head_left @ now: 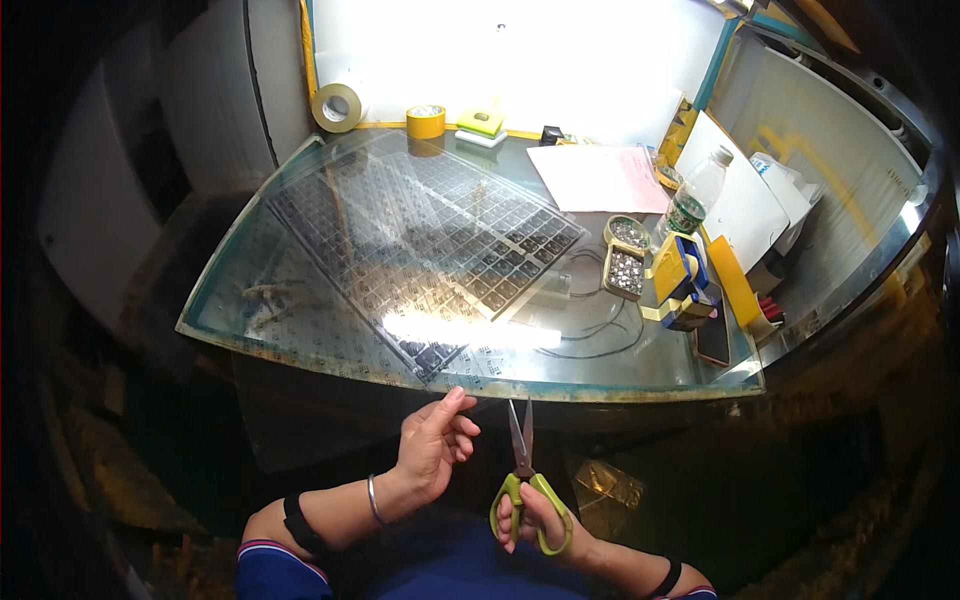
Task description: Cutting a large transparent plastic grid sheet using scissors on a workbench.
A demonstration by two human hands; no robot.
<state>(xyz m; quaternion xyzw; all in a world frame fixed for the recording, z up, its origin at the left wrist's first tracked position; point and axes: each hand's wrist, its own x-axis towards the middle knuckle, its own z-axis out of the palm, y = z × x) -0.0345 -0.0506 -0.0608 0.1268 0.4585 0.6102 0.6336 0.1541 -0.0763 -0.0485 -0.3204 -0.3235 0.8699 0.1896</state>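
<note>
Lime-handled steel scissors (523, 468) in the right hand (543, 512), fingers grasping the loops (510, 483), likely to steer the parted blades (516, 432).
At the near edge of the green-rimmed glass table (620, 372), the left hand (430, 447) half-curls; whether it pinches clear printed film (370, 285), I cannot tell.

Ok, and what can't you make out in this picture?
All in the head view:
Left hand: whether it touches the clear film; the film's edge is too faint.
Right hand: some fingers partly hidden by the green-handled scissors.
Black gridded sheet: some cells washed out by glare.
Shiny pieces in the rectangular box: too small to identify.
</note>
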